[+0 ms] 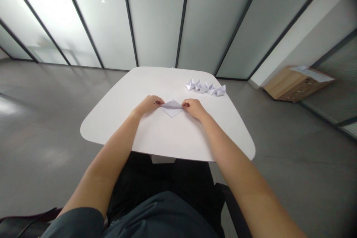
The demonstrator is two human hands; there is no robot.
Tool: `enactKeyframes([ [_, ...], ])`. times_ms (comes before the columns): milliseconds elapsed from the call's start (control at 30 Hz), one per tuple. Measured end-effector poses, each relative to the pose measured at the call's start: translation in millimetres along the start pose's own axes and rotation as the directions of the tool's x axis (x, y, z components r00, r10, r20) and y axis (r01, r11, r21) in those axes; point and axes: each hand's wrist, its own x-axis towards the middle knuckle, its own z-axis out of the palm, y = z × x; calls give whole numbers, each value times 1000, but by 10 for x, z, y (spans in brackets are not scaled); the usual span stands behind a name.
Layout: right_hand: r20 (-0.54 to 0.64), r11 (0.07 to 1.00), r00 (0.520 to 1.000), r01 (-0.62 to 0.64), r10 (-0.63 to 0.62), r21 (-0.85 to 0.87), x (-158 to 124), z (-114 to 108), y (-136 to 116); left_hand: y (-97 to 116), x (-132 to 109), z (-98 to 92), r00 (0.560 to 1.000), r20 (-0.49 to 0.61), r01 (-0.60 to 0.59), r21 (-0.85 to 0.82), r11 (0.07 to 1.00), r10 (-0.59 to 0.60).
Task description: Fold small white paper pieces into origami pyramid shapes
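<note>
Your left hand (pixel 147 105) and right hand (pixel 193 108) are partly closed, each gripping an opposite corner of the folded paper (pixel 171 108) between fingertips. The paper lies flat at mid-worktop (pixel 167 141). Folded paper figures (pixel 205 88) stand in a row near the far right edge, well apart from your hands. A wooden box (pixel 297 84) sits beyond the right edge on the floor (pixel 290 156).

Folded paper triangle (pixel 171 108) — left hand (pixel 147 105), right hand (pixel 193 108) at its corners
</note>
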Motion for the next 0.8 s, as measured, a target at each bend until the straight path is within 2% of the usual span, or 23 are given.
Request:
enactKeyframes([
  [400, 97, 998, 995, 20, -26, 58, -30, -111, 43, -48, -1, 19, 1000, 4, 7, -96, 995, -7],
  [600, 142, 998, 990, -14, 6, 57, -54, -175, 8, 53, -27, -50, 999, 47, 6, 19, 1000, -7],
  [800, 185, 993, 983, 31, -10, -113, -70, -208, -117, 232, -78, -110, 995, 96, 5, 152, 988, -20],
])
